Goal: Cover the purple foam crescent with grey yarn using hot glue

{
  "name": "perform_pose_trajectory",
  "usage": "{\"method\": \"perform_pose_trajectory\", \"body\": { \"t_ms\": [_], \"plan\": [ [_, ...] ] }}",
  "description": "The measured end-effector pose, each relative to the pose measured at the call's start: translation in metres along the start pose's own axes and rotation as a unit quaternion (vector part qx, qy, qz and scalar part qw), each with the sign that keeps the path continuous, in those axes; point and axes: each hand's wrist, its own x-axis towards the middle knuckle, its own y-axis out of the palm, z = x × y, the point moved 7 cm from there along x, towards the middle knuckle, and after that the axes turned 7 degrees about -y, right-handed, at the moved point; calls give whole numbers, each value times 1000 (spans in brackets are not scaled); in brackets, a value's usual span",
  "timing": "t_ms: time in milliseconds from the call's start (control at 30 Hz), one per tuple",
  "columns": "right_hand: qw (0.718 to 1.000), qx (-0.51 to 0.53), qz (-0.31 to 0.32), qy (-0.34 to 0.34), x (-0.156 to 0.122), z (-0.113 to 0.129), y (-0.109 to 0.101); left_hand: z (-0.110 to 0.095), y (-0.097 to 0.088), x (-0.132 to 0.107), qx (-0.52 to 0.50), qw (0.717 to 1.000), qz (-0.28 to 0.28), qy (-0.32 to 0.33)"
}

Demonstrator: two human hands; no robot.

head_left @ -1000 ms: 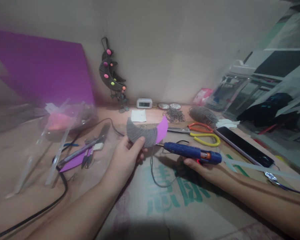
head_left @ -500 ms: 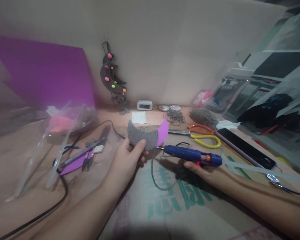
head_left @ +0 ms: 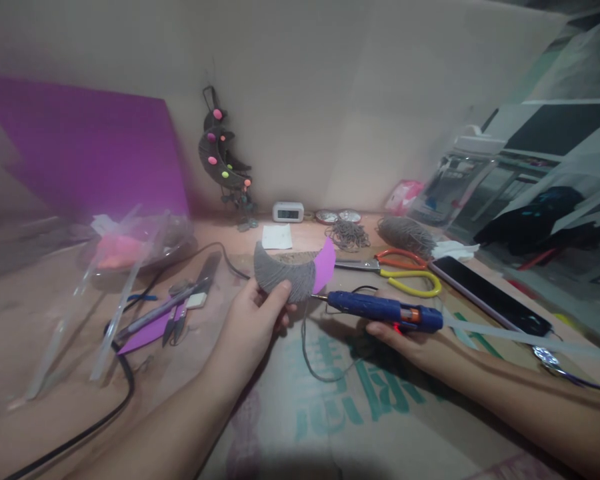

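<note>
My left hand (head_left: 253,320) is closed on a crescent shape (head_left: 290,273), pinched between thumb and fingers. Most of the crescent is wrapped in grey yarn; its right tip is bare purple foam. A loose grey strand (head_left: 313,353) hangs from it down onto the cardboard. My right hand (head_left: 405,340) grips a blue glue gun (head_left: 385,310) with a clear glue stick out the back. The gun's metal nozzle touches the crescent's lower right edge, where yarn meets purple.
Orange and yellow scissors (head_left: 405,270), a phone (head_left: 487,293), a grey yarn ball (head_left: 407,233) and a small clock (head_left: 288,211) lie behind. Left: clear glue sticks (head_left: 115,313), snips and pens (head_left: 175,307), a black cable (head_left: 95,417), a purple sheet (head_left: 85,150). A finished moon ornament (head_left: 223,160) hangs on the wall.
The glue gun's nozzle has closed in slightly on the crescent's edge. Both hands hold nearly the same pose; the view shifted a little.
</note>
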Motion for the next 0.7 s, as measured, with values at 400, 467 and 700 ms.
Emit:
{"method": "perform_pose_trajectory", "body": {
  "t_ms": [400,467,700],
  "plan": [
    [1000,17,-14,6,3,7,-2,-1,0,2,6,1000,1,8],
    [1000,13,-24,8,3,6,-4,-1,0,2,1,1000,-3,4],
    [999,20,-35,11,1,4,-5,0,0,1,5,1000,-7,2]
  ]
}}
